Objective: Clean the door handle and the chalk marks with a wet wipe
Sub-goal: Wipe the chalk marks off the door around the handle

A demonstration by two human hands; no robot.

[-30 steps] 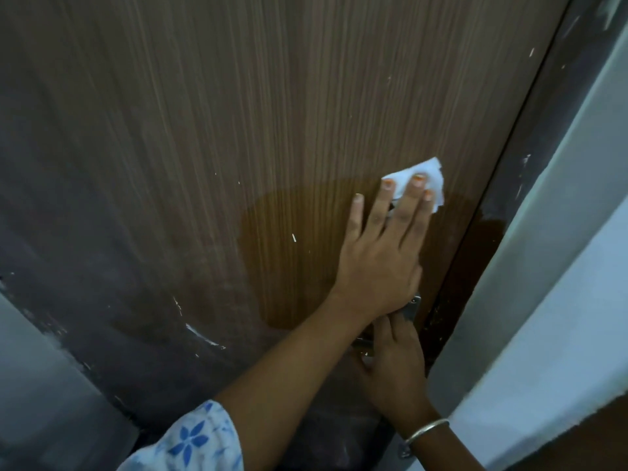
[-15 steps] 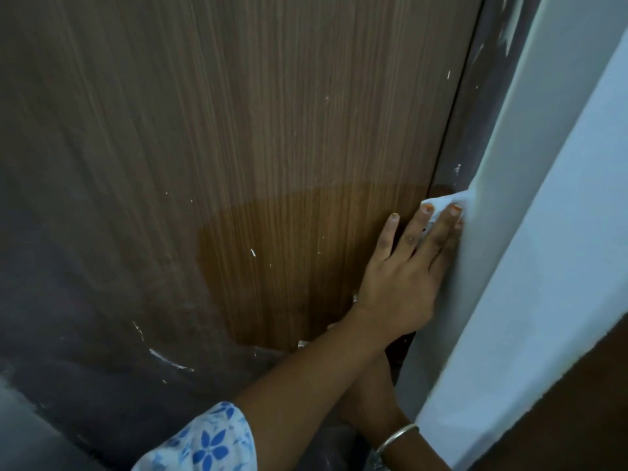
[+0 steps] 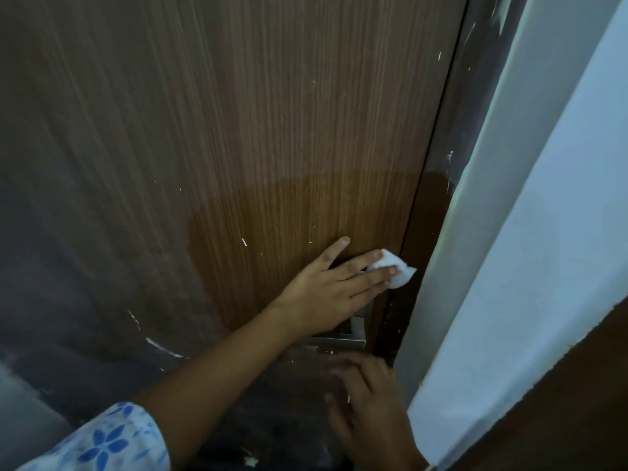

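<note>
Down at the far left, a sleeve (image 3: pixel 112 440) printed with blue flowers, and a bare forearm runs up and to the right across the door (image 3: pixel 238 113). That side of the wood looks grey and dusty. Pale chalk marks (image 3: pixel 163 348) streak it just above the forearm, a curved line with a shorter stroke higher up.

Moving right, the grain turns dark and glossy: a wet patch (image 3: pixel 289 232) spreads across the lower middle of the door as far as its closing edge, with a small white fleck (image 3: pixel 244 242) inside it.

Now the left hand (image 3: pixel 323 294), lying flat on the wet wood. Its fingers (image 3: pixel 370 277) are straight and spread, the little finger angled upward on its own. The wet wipe (image 3: pixel 399 275) is pinned against the door beneath the two lowest fingertips. It is bunched small and white, and most of it pokes out past the nails toward the door's edge, right beside the gap.

Beneath the heel of that hand sits the door handle (image 3: pixel 343 339), a square metal lever, partly hidden by the palm.

Lower right, the right hand (image 3: pixel 370 413) is blurred, fingers loose and apart, holding nothing, with the tips just under the handle. Whether they touch it, I can't make out.

Further right, the dark door frame (image 3: pixel 455 147), flecked with white, and then the pale wall (image 3: pixel 550 232).
</note>
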